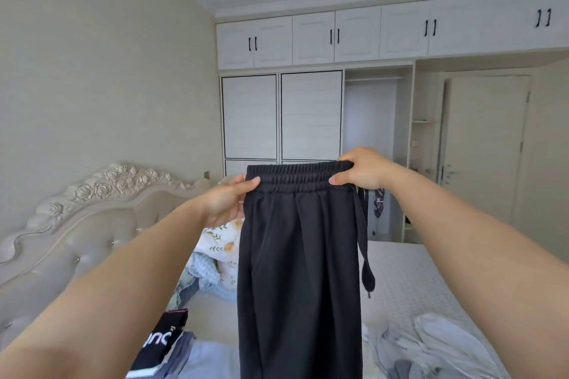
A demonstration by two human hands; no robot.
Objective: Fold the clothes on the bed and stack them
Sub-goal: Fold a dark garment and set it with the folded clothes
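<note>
My left hand [226, 201] and right hand [361, 168] pinch elastic waistband of black fabric trousers [300, 271], held up, hanging over white quilted bed [409, 274]; drawstring dangles right.

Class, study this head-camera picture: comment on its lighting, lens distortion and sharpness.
Head view: soft, even daylight, with no hard shadows or glare; wide-angle distortion bows the upper cabinets and enlarges the forearms at the edges; the black trousers held by the left hand and right hand look sharp, the white clothes at the bottom slightly softer.
</note>
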